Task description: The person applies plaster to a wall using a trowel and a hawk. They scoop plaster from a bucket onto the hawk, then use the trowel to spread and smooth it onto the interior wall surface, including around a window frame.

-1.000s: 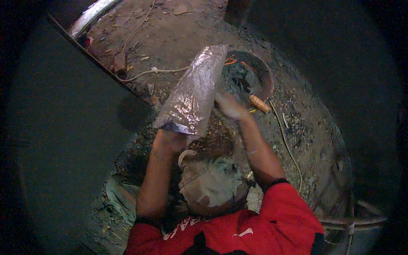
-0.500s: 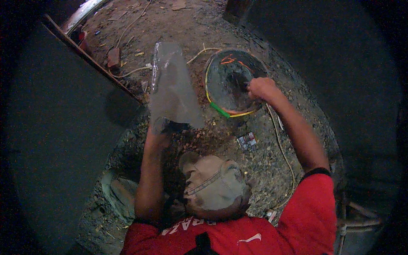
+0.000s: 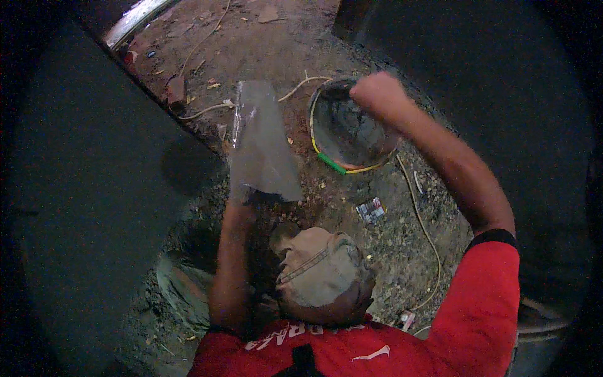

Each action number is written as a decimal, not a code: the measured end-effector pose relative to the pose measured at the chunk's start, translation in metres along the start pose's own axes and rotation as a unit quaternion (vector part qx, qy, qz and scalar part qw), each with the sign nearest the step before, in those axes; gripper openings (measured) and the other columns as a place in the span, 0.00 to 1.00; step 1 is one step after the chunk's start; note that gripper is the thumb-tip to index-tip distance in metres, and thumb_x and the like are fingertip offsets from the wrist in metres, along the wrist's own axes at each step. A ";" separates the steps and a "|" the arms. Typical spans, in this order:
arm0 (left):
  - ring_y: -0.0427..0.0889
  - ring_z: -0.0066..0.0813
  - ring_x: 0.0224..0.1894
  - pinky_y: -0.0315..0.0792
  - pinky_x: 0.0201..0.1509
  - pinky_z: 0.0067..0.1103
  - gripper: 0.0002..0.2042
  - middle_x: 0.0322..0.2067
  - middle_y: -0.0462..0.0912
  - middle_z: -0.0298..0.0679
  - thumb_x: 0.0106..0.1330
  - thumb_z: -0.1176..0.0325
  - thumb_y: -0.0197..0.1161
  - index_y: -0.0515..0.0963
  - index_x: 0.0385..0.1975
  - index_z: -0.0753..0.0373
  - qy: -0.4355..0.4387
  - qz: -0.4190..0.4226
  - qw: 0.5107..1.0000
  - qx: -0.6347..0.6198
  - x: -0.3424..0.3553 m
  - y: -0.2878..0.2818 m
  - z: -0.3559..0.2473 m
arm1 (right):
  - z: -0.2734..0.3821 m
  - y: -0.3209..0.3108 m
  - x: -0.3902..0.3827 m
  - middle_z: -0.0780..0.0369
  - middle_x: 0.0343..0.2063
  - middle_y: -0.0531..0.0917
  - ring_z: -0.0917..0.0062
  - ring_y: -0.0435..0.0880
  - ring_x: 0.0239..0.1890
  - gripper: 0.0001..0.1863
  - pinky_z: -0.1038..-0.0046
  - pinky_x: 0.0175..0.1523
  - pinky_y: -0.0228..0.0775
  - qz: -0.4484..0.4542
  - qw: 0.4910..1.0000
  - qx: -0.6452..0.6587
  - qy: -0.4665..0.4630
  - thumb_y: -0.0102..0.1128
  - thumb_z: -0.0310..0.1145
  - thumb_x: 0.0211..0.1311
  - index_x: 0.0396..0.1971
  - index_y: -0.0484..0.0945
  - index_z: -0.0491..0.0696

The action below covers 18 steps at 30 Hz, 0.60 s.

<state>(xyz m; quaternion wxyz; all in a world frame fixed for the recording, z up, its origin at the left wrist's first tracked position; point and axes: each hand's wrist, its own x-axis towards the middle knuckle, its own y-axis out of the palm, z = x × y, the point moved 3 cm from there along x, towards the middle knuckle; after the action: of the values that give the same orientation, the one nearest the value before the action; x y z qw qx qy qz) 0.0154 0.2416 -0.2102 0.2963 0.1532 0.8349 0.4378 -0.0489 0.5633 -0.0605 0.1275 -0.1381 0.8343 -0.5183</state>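
On the left, a grey, flat, tapering sheet-like piece (image 3: 264, 141) with a glossy left edge extends from my left hand (image 3: 242, 204). That hand is at the piece's near end and seems to hold it; its fingers are mostly hidden. On the ground to the right sits a round, dark, shallow basin (image 3: 352, 135), its rim yellow with a green stretch. Over the basin's far right side is my right hand (image 3: 380, 94), closed like a fist. Whatever it may be holding does not show.
A pale cable (image 3: 422, 226) runs over the rubble-strewn ground, near a small printed packet (image 3: 370, 210). Smooth grey walls (image 3: 94, 188) rise on the left and right (image 3: 521, 113). A brick (image 3: 176, 91) lies by the left wall. Greenish cloth (image 3: 182, 283) shows at lower left.
My right hand has moved from the basin's middle right up to its far rim. The view has shifted slightly; the left hand remains at the grey piece.
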 end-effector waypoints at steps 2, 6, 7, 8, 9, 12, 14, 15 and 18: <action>0.81 0.32 0.45 0.76 0.50 0.29 0.22 0.49 0.79 0.41 0.71 0.53 0.55 0.72 0.57 0.62 -0.002 0.002 1.000 -0.005 -0.001 0.001 0.002 | 0.039 0.003 -0.024 0.55 0.28 0.85 0.61 0.85 0.30 0.04 0.61 0.32 0.78 -0.021 0.995 0.042 -0.085 0.59 0.28 0.49 0.25 0.82 0.46; 0.81 0.32 0.45 0.76 0.50 0.28 0.21 0.48 0.79 0.41 0.71 0.54 0.54 0.72 0.57 0.62 -0.002 0.001 1.000 -0.008 -0.008 0.004 0.004 | 0.051 0.015 -0.068 0.55 0.27 0.85 0.61 0.87 0.31 0.08 0.59 0.36 0.79 0.048 0.989 0.137 -0.029 0.60 0.34 0.54 0.25 0.84 0.47; 0.81 0.32 0.45 0.76 0.49 0.28 0.21 0.48 0.79 0.41 0.71 0.54 0.54 0.72 0.56 0.61 0.000 -0.001 1.000 -0.005 -0.010 0.005 0.002 | 0.053 0.004 -0.073 0.53 0.27 0.85 0.60 0.87 0.31 0.08 0.58 0.35 0.79 0.066 0.991 0.108 -0.049 0.59 0.34 0.54 0.25 0.83 0.46; 0.81 0.32 0.45 0.76 0.49 0.28 0.21 0.48 0.79 0.41 0.71 0.54 0.54 0.72 0.56 0.61 0.002 -0.002 1.000 -0.006 -0.012 0.004 0.003 | 0.056 0.007 -0.075 0.53 0.25 0.84 0.59 0.86 0.29 0.09 0.59 0.36 0.78 0.057 0.990 0.127 -0.019 0.60 0.34 0.55 0.25 0.83 0.44; 0.81 0.32 0.45 0.76 0.49 0.28 0.21 0.48 0.79 0.41 0.71 0.54 0.54 0.72 0.56 0.61 0.005 -0.004 1.000 -0.006 -0.014 0.005 0.001 | 0.058 0.011 -0.076 0.53 0.23 0.84 0.58 0.85 0.28 0.09 0.60 0.36 0.78 0.048 0.988 0.144 0.011 0.60 0.33 0.56 0.25 0.83 0.43; 0.81 0.32 0.44 0.76 0.49 0.28 0.21 0.48 0.80 0.41 0.72 0.54 0.54 0.72 0.56 0.61 -0.004 0.005 1.000 -0.010 -0.007 0.013 0.011 | 0.044 0.064 -0.096 0.55 0.18 0.81 0.62 0.84 0.23 0.15 0.64 0.30 0.76 0.098 0.938 0.311 0.117 0.61 0.38 0.61 0.26 0.82 0.39; 0.81 0.32 0.44 0.76 0.48 0.28 0.21 0.47 0.80 0.41 0.72 0.54 0.54 0.72 0.56 0.61 -0.003 0.006 1.000 -0.011 -0.006 0.011 0.016 | 0.043 0.080 -0.102 0.58 0.15 0.80 0.68 0.82 0.19 0.18 0.68 0.24 0.73 0.146 0.861 0.457 0.170 0.60 0.42 0.65 0.27 0.81 0.39; 0.81 0.31 0.44 0.76 0.48 0.28 0.21 0.47 0.80 0.41 0.72 0.54 0.54 0.73 0.56 0.61 -0.002 0.004 1.000 -0.009 -0.008 0.010 0.016 | 0.047 0.080 -0.105 0.60 0.14 0.79 0.72 0.81 0.17 0.20 0.70 0.22 0.71 0.169 0.809 0.529 0.191 0.59 0.43 0.66 0.27 0.81 0.39; 0.81 0.31 0.44 0.76 0.47 0.27 0.20 0.47 0.80 0.41 0.72 0.54 0.54 0.73 0.56 0.61 0.001 0.004 1.000 -0.010 -0.006 0.011 0.017 | 0.055 0.077 -0.109 0.65 0.14 0.77 0.82 0.76 0.13 0.19 0.76 0.16 0.66 0.194 0.670 0.671 0.250 0.58 0.45 0.68 0.27 0.81 0.42</action>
<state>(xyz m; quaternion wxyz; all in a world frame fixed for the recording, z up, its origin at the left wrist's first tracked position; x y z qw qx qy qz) 0.0306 0.2561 -0.2067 0.2947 0.1533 0.8303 0.4474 0.0641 0.5895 -0.1457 0.0703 0.2845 0.2702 -0.9171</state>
